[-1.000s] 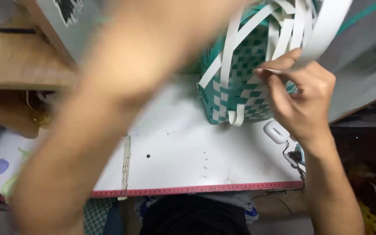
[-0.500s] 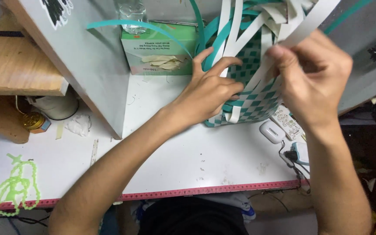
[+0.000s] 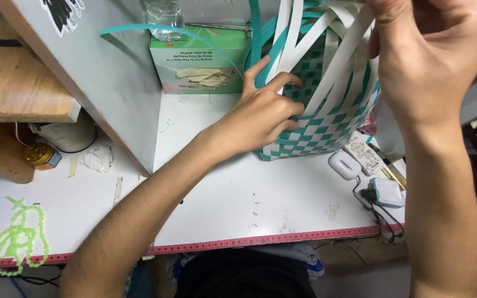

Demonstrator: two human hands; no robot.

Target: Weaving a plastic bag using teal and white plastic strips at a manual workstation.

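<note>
White worktable w/ pink ruler edge [image 3: 260, 204]: filling lower frame. Teal-and-white woven plastic-strip basket [image 3: 327, 129]: sitting upper centre-right. Left hand [image 3: 263, 113]: pressing basket side, fingers spread. Right hand [image 3: 432, 49], upper right: fingers pinching white strips [image 3: 340, 60]. Green cardboard glove box [image 3: 197, 66]: standing upper centre.

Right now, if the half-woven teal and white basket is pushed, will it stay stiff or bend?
The basket probably flexes: its loose white strips already curve under the right hand. It looks light, thin strapping throughout. The left hand steadies its side, so it may tip easily.
</note>
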